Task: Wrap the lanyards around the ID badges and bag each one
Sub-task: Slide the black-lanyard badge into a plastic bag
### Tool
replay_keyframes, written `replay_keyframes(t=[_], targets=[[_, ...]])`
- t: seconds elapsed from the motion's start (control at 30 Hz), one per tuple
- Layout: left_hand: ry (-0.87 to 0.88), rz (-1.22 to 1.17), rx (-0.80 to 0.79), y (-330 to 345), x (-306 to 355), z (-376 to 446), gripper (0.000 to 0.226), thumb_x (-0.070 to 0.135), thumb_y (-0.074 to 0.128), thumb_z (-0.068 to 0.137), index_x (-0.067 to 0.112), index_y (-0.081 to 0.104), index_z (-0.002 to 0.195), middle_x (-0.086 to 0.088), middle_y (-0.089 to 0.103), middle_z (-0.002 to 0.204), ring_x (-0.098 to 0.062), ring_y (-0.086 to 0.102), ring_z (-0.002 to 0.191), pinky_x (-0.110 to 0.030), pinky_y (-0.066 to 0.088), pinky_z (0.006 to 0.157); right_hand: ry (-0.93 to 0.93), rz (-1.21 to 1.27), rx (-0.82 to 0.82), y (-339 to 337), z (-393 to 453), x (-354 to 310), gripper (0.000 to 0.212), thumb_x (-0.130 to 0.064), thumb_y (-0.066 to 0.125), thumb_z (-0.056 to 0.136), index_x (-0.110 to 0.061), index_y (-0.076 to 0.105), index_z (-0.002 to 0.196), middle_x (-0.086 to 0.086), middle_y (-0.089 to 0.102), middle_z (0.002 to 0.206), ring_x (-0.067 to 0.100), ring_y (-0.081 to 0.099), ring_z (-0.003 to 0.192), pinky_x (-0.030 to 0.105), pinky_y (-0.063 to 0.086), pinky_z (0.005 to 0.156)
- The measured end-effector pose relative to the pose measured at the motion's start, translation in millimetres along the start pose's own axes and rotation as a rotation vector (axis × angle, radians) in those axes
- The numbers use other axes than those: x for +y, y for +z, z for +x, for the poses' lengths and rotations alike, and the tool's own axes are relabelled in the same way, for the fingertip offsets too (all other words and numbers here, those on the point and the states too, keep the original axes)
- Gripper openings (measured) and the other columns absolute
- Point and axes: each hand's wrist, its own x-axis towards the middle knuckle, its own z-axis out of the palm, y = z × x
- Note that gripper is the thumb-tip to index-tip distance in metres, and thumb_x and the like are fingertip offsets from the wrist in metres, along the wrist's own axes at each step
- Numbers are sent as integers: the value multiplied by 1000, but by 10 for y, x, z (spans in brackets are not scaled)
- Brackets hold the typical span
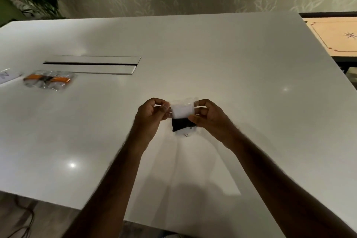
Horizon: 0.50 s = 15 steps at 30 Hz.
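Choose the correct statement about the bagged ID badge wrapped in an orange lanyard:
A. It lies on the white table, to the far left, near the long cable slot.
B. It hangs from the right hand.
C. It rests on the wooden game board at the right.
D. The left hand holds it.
A: the bagged ID badge with the orange lanyard lies on the white table beside the long cable slot, no hand near it.

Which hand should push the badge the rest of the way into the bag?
Probably the right hand. Its fingers already touch the black-wrapped ID badge sticking out below the clear bag, while the left hand only pinches the bag's edge.
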Motion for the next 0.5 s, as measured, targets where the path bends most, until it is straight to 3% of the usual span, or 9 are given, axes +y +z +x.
replay_keyframes(t=[0.33, 0.5], targets=[[-44, -12, 83, -556, -157, 18, 7, 25, 67, 101, 18, 65, 99, 9, 80, 79, -7, 77, 74, -14, 56, 68, 3, 45, -32, 593, 293, 110, 35, -7, 80, 91, -21, 64, 119, 1, 75, 89, 16, 74, 84, 33, 63, 77], [-77, -67, 98, -1108, -309, 225, 14, 26, 66, 102, 14, 67, 109, 7, 80, 84, -8, 75, 76, -23, 62, 74, 1, 44, -23, 1165, 649, 138, 35, -7, 79, 92, -21, 63, 120, 7, 79, 96, 19, 77, 85, 29, 60, 73]])
